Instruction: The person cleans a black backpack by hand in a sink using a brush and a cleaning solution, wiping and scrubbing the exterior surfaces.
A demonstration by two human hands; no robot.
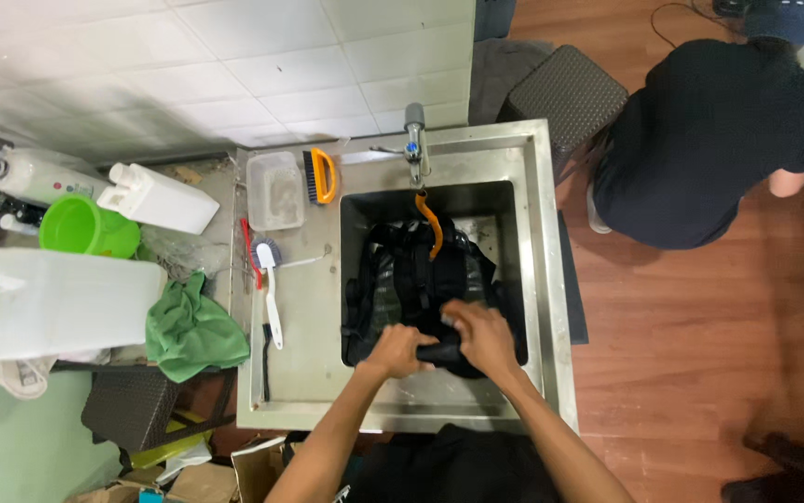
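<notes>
While crumpled wet in the sink, black garment, both hands clamped on it.

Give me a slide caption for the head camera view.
Both hands, left and right, grip a black bag in a steel sink.

left hand curled, gripping | right hand curled, gripping | forearms converge

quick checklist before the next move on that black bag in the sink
1. Left hand on black bag: ok.
2. Right hand gripping the same end: ok.
3. Bag fully inside the sink: ok.
4. Tap running: cannot tell.
5. White-handled brush within reach on the drainboard: ok.
6. Person crouching clear of the sink: ok.
</notes>
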